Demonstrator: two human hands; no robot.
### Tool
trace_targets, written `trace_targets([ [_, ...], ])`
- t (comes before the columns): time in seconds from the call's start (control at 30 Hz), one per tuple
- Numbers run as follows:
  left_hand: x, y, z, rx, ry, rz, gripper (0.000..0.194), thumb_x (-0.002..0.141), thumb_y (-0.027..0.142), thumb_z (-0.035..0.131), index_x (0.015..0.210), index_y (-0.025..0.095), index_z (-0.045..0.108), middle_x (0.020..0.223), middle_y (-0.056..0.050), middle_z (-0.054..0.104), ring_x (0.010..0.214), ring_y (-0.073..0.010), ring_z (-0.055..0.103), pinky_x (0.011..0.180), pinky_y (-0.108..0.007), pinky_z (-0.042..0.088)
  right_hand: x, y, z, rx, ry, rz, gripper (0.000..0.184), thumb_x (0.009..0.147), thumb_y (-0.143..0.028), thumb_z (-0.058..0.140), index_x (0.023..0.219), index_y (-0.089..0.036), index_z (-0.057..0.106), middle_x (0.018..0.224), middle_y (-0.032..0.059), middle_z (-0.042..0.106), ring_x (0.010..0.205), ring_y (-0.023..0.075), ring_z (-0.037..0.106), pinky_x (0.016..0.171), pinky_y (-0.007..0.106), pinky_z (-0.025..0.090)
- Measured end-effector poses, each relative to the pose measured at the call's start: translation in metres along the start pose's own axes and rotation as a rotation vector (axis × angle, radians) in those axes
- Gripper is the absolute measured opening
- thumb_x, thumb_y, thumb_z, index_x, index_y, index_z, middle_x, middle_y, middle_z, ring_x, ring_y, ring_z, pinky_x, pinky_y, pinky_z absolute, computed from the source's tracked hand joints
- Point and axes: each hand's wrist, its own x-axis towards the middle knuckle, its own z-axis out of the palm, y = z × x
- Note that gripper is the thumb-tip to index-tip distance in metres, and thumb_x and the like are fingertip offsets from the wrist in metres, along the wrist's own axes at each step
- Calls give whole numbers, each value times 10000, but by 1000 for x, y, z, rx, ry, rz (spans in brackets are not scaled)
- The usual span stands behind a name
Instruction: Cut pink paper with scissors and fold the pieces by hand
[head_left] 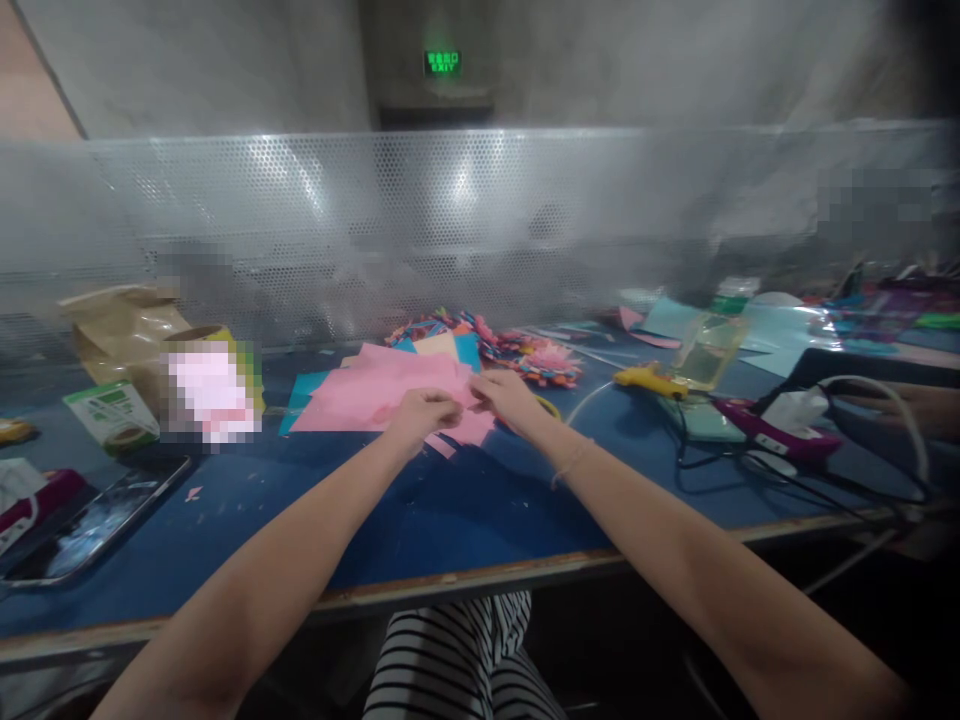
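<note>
I see the left hand (421,415) and right hand (511,397) close together over the pink paper (352,395), which lies in a loose pile on the blue worktop (435,515) — fingers curled, but I cannot tell whether either grip has a sheet. Just beyond sit paper flowers (551,365); a yellow glue gun (649,380) lies to the right.

I count two hands, the left hand (420,418) and the right hand (506,398), and one table (397,530). There is one phone (101,525), one bottle (706,352), one yellow glue gun (649,379), one paper bag (124,325), one exit sign (442,63) and two purple power strips (811,443). The pink sheets (360,390) overlap, several at least; the paper flowers (551,362) number more than one, too blurred to count exactly.
</note>
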Motion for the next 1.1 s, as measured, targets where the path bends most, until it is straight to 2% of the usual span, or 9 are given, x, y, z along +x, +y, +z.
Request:
trace_targets([
  [0.1,0,1,0,-9,17,-11,100,484,131,626,498,96,534,477,-16,529,449,-81,498,563,-270,446,0,-1,-2,-27,-20,-1,312,661,-425,500,592,-124,547,541,-13,488,474,59,485,468,199,467],
  [0.27,0,-1,-1,18,15,-20,69,489,121,608,497,104,542,478,-12,525,461,-81,492,573,-273,436,-8,-9,0,-280,-108,-108,184,610,-302,580,657,-125,580,563,0,553,510,78,520,501,201,462],
  [0.5,0,-2,-1,-20,1,-16,88,493,121,611,488,113,523,458,2,506,472,-85,501,593,-273,431,-8,-7,1,-342,-52,-144,158,641,-273,546,629,-123,593,543,2,569,508,91,529,519,213,443],
  [0.63,-4,7,2,-151,-19,-207,71,571,185,570,580,121,541,548,-52,587,513,-126,555,607,-290,450,-8,-6,-2,-367,-4,-201,167,637,-292,567,645,-136,626,587,13,600,550,105,529,543,225,426],
  [0.7,-4,11,2,-221,-28,-370,156,635,259,520,560,122,519,581,-97,605,539,-153,573,593,-300,457,-8,-6,-3,-377,10,-264,165,638,-302,576,638,-147,632,614,17,608,587,113,532,570,233,419],
  [0.77,-4,12,1,-281,-41,-439,200,675,274,495,547,121,510,583,-101,602,555,-149,577,605,-292,461,-9,-7,-3,-381,0,-345,163,650,-306,573,632,-155,631,636,18,604,625,117,531,600,239,416],
  [0.9,2,7,-4,-320,-40,-282,16,632,106,562,639,102,575,569,-35,578,558,-82,550,670,-234,455,-10,-9,-1,-436,-43,-501,129,662,-291,572,656,-173,625,729,26,577,661,110,511,601,237,416],
  [0.93,4,6,-5,-322,-29,-227,39,620,95,578,658,101,585,571,-26,573,557,-74,543,670,-228,454,-9,-8,0,-449,-35,-514,123,656,-286,577,694,-178,623,782,31,570,665,106,509,597,236,420],
  [1.1,6,7,-8,-310,52,-62,138,549,137,660,656,103,580,602,-11,566,570,-68,531,662,-238,455,4,5,-14,-560,89,-421,298,676,-252,518,957,-152,536,973,76,531,719,115,533,660,259,433],
])
